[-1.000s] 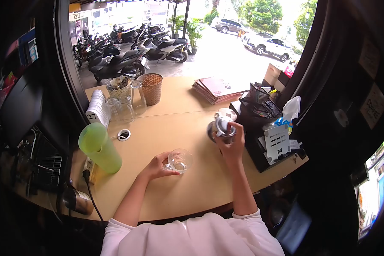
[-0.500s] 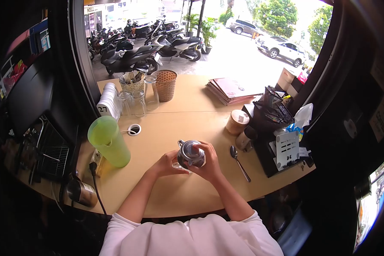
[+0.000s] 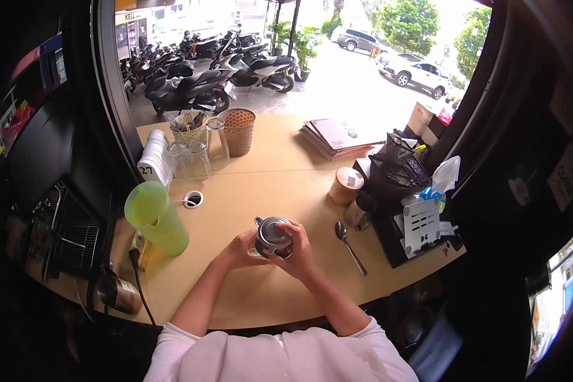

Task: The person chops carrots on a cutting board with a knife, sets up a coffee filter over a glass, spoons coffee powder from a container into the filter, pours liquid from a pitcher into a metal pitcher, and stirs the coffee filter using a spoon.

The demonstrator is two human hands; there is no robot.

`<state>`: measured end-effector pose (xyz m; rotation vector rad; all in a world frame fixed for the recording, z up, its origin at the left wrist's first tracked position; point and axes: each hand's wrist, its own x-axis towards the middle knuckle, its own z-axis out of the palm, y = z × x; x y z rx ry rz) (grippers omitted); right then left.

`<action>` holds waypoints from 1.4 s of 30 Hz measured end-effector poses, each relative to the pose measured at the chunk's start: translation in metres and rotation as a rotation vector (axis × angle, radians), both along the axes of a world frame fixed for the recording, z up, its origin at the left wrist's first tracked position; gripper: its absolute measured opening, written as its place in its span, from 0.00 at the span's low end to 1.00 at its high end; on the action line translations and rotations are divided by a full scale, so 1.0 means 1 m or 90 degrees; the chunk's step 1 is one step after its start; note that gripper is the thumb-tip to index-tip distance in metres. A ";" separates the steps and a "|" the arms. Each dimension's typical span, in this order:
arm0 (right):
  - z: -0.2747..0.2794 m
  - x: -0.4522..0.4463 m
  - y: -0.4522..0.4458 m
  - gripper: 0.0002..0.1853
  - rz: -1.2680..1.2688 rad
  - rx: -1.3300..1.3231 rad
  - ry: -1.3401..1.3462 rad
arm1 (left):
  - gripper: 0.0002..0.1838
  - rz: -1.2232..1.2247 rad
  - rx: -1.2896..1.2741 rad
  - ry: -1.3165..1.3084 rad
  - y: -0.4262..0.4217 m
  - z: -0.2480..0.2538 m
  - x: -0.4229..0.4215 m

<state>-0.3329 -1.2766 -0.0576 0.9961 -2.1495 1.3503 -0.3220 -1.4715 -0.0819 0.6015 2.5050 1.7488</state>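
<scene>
Between my two hands, over the middle of the counter, is a small lidded pot. It has a shiny round metal lid, a loop at its far left and clear glass showing low on the left. My left hand is wrapped round its lower left side. My right hand grips it from the right, fingertips on the lid's edge and thumb across the front. The pot's contents are hidden. To the right lies a metal spoon. Beyond it stand a metal cup and a round wooden-looking container.
On the left stand a green pitcher, a power strip, a metal pitcher and white number tags. Glasses, a cutlery basket and a woven bin are behind. Menus and a black organizer sit right.
The view has shifted slightly, so things on the counter appear a little further left. Both hands keep hold of the pot, and the right fingers have shifted slightly on the lid.
</scene>
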 end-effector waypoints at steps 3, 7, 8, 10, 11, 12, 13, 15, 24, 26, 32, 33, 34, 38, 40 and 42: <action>0.001 0.003 -0.003 0.39 -0.003 -0.012 0.018 | 0.38 0.007 -0.018 0.047 0.002 0.006 0.003; -0.008 0.001 -0.007 0.39 0.007 -0.052 0.019 | 0.38 0.001 -0.019 0.059 -0.002 0.002 0.003; -0.010 0.000 -0.008 0.39 0.008 -0.058 0.018 | 0.38 0.003 -0.006 0.044 -0.001 0.002 0.003; -0.014 -0.001 -0.010 0.39 -0.003 -0.052 0.021 | 0.37 0.010 -0.004 0.038 -0.001 0.001 0.003; -0.015 0.000 -0.010 0.40 -0.009 -0.048 0.020 | 0.37 0.016 -0.016 0.049 -0.002 0.001 0.003; -0.015 0.003 -0.010 0.39 -0.025 -0.040 0.014 | 0.37 0.021 -0.027 0.058 -0.002 0.000 0.004; -0.013 0.007 -0.011 0.39 -0.042 -0.033 0.008 | 0.36 0.020 -0.030 0.080 -0.001 0.000 0.005; -0.011 0.013 -0.013 0.39 -0.072 -0.018 -0.001 | 0.36 0.015 -0.041 0.129 -0.002 0.000 0.003; -0.011 0.016 -0.010 0.40 -0.110 -0.045 -0.025 | 0.43 -0.082 -0.029 0.108 0.001 -0.015 -0.014; -0.012 0.016 -0.007 0.39 -0.105 -0.047 -0.037 | 0.43 -0.128 0.001 0.084 0.001 -0.018 -0.020; -0.002 0.023 0.002 0.40 -0.125 -0.034 -0.040 | 0.44 -0.231 0.077 0.055 0.010 -0.011 -0.030; -0.003 0.022 0.002 0.40 -0.118 -0.039 -0.052 | 0.45 -0.239 0.099 0.027 0.011 -0.014 -0.032; -0.004 0.022 0.003 0.40 -0.110 -0.044 -0.065 | 0.46 -0.246 0.121 -0.003 0.011 -0.017 -0.033; 0.010 0.029 0.009 0.42 -0.103 0.018 -0.095 | 0.49 -0.246 0.106 0.082 0.005 -0.021 -0.035; 0.030 0.036 0.010 0.45 -0.116 0.055 -0.045 | 0.49 -0.226 0.176 0.043 0.004 -0.030 -0.036; 0.046 0.040 0.011 0.47 -0.124 0.085 -0.019 | 0.49 -0.251 0.199 0.018 0.006 -0.028 -0.038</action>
